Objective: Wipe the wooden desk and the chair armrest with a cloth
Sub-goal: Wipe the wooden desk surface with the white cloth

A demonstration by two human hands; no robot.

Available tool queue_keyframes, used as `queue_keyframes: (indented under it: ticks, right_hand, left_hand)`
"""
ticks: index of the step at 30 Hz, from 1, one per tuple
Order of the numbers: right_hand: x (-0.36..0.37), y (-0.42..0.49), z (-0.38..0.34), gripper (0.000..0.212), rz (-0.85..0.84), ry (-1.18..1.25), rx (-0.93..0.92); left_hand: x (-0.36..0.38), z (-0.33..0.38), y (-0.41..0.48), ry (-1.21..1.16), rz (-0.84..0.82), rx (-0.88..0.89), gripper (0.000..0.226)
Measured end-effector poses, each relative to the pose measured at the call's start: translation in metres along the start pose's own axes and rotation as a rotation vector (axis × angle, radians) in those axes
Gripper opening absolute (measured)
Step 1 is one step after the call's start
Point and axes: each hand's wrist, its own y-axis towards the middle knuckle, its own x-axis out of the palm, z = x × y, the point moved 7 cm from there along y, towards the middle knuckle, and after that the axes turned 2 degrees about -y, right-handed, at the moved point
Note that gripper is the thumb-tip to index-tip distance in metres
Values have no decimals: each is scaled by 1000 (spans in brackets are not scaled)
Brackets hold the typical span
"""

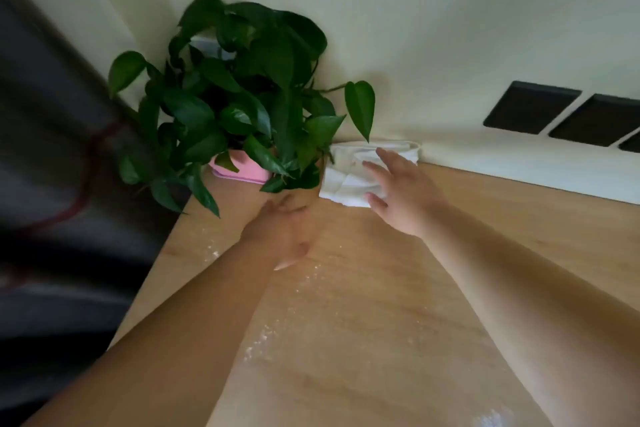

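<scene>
**Cloth pressed flat at the back corner of the desk**

Cloth (349, 177), white and loosely folded with soft creases, is seen lying on the wooden desk (363, 340) at its far edge, where the desktop meets the pale wall (415, 28). Its far end is bunched against the wall, and its near corner juts toward the left hand. The right hand (401, 191) is laid on top of it, palm down, with the fingers spread and nearly straight; nothing is gripped, the cloth is only pressed beneath the fingers. The left hand (284, 236) is held open just left of and nearer than the cloth, palm down on or just above the desk, fingers extended toward the plant; whether it touches the wood cannot be told, as it is blurred.

The desk is shown as light, warm-toned wood with fine grain. White specks and smears (259, 340) are scattered over it between the two forearms and nearer than the left hand.

Beyond the left hand, a leafy green plant (242, 97) in a pink pot (242, 170) is stood in the corner, its leaves hanging beside the cloth. Dark rectangular panels (533, 107) are set in the wall well to the right of the right hand. No writing can be read.
</scene>
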Motion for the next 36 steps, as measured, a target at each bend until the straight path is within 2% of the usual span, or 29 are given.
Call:
queue_keyframes:
  ticks: [3, 5, 7, 12, 16, 18, 22, 25, 28, 31, 34, 36]
  right_hand:
    - [14, 25, 12, 80, -70, -149, -90]
    - [27, 31, 18, 93, -145, -169, -104]
    - [39, 34, 21, 100, -146, -182, -100]
    - [33, 40, 13, 80, -8, -165, -33]
    - [40, 10, -2, 74, 31, -85, 33]
    - [50, -17, -17, 74, 18, -66, 59]
    - [62, -67, -57, 69, 14, -73, 85]
    - [66, -96, -81, 70, 2, -63, 105]
    - [68, -107, -96, 65, -24, -50, 119]
    - [62, -101, -98, 62, 22, -103, 99]
    - [73, -92, -96, 86, -53, -161, 1]
    - [87, -86, -100, 93, -111, -143, -21]
  left_hand:
    - [1, 4, 13, 51, -38, -9, 90]
    - [3, 5, 20, 89, -68, 3, 92]
    - [5, 4, 24, 137, -57, 29, 90]
    - [9, 1, 23, 119, -26, 18, 89]
    - [6, 0, 19, 75, -22, 11, 85]
    - [0, 3, 14, 43, 5, 7, 81]
    - [-4, 8, -10, 7, 53, 19, 90]
    - [10, -3, -40, -19, 53, -5, 80]
    - [23, -21, -81, -49, 154, -13, 70]
    - [36, -59, -127, -70, 263, -84, 66]
    - [46, -116, -171, -160, 385, -231, 64]
    - [56, -149, -193, -217, 434, -290, 69]
